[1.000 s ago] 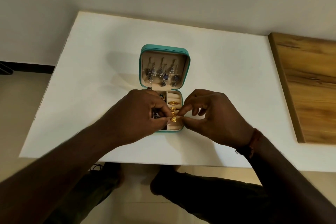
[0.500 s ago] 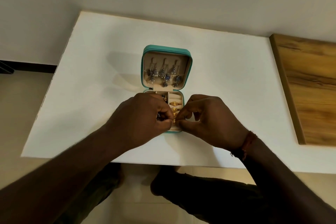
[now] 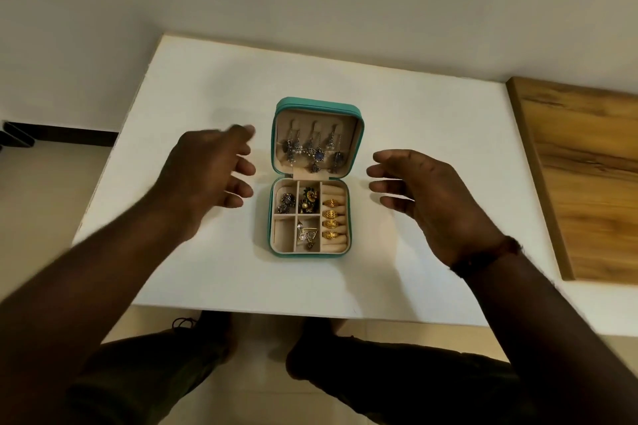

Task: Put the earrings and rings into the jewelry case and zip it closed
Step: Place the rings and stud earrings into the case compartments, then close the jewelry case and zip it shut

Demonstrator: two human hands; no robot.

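Head camera: a teal jewelry case [image 3: 317, 103] lies open near the middle of a white table [image 3: 207, 269], with its lid tipped back away from the person and the zip undone.

Inside the beige lid hang several silver drop earrings [image 3: 312, 152] with blue stones, side by side in a row. The base is split into compartments. Down its right side runs a padded ring roll with four gold rings [image 3: 330, 219] slotted in, one below the other. The far left compartment holds dark silver stud earrings [image 3: 286, 202]. The far middle one holds green and gold earrings [image 3: 309, 200]. The near middle one holds small silvery pieces [image 3: 306, 235] with clear stones (too tangled to count).

The left hand [image 3: 203, 172] is just left of the case, level with the hinge. Its fingers are spread and point toward the case, and it holds nothing. It is blurred, and it does not touch the case.

The right hand [image 3: 428, 193] is on the other side, a little farther from the case. Its fingers are loosely extended toward the case and it is also empty. A dark reddish thread band [image 3: 483, 259] circles that wrist.

A wooden board [image 3: 587, 176] lies along the table's right edge. The person's trouser legs [image 3: 397, 379] show below the near edge.
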